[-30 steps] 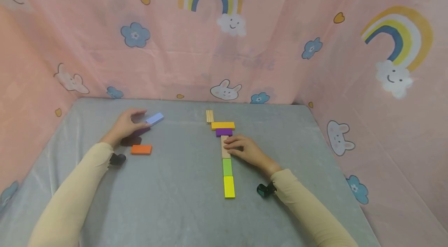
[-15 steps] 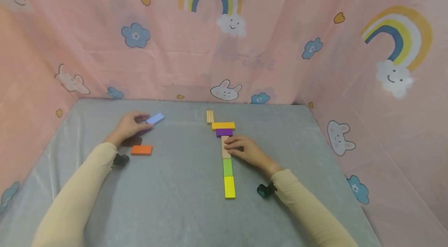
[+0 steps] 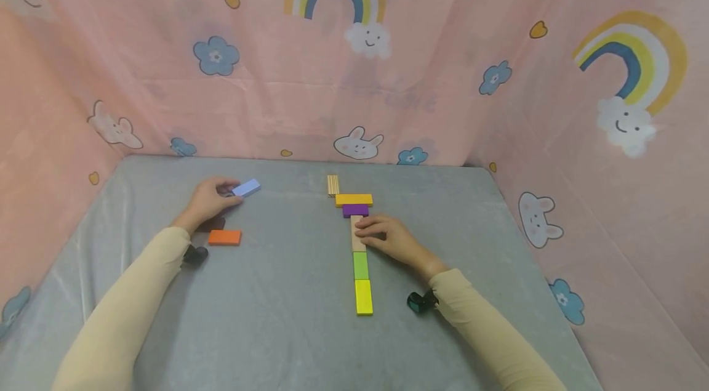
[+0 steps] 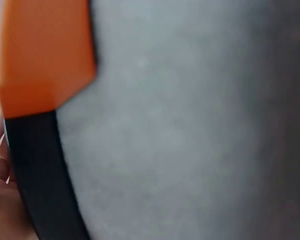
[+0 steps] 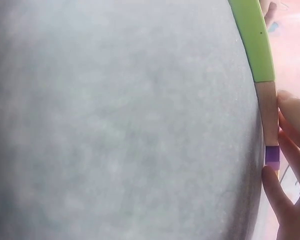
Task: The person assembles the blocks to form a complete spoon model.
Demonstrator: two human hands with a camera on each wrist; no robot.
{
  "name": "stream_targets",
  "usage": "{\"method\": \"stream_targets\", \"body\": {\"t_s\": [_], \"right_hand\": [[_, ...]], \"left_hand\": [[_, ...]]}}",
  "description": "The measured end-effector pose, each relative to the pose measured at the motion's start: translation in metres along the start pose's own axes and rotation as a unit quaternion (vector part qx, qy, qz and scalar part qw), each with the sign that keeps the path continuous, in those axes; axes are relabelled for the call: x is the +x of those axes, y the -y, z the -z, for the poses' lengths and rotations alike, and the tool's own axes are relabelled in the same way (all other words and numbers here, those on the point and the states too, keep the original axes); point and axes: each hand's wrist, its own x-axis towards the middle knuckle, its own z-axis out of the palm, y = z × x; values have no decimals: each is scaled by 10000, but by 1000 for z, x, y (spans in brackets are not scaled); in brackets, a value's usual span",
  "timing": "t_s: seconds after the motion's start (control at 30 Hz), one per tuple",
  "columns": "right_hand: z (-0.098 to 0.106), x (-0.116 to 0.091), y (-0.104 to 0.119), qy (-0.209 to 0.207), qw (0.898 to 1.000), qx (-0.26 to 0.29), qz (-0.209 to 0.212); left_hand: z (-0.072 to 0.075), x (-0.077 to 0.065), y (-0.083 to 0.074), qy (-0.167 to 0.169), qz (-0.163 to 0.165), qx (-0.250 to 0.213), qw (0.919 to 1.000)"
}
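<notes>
left hand (image 3: 206,201) pinching a blue block (image 3: 248,187) at centre left, right hand (image 3: 396,239) relaxed, touching a wooden block (image 3: 357,244) at centre

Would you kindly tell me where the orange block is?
In the head view, the orange block lies left of centre on grey cloth, nearer the wearer than the left hand.

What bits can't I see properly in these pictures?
Head view: part of the wood block, under the right hand.
Head view: whether the left hand touches the blue block; too small.
Left wrist view: ends of the orange block and black block, cut off by the top and bottom edges.
Right wrist view: the green block's end, cut off by the top edge.
</notes>
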Motion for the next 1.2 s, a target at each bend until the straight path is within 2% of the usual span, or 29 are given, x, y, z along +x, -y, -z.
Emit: {"method": "stream_targets", "body": {"t_s": [0.17,0.4,0.87,1.2], "right_hand": [[0,0,-1,-15,10000,-20,6],[0,0,1,26,9999,51,-92],[-1,-1,-2,13,9999,74,-81],[0,0,1,40,9998,69,-185]], "left_hand": [[0,0,0,16,-25,-14,10000],[-1,1,2,-2,-224,51,9997],[-2,0,4,-90,-107,87,9999],[-2,3,-2,-230,-238,85,9994]]}}
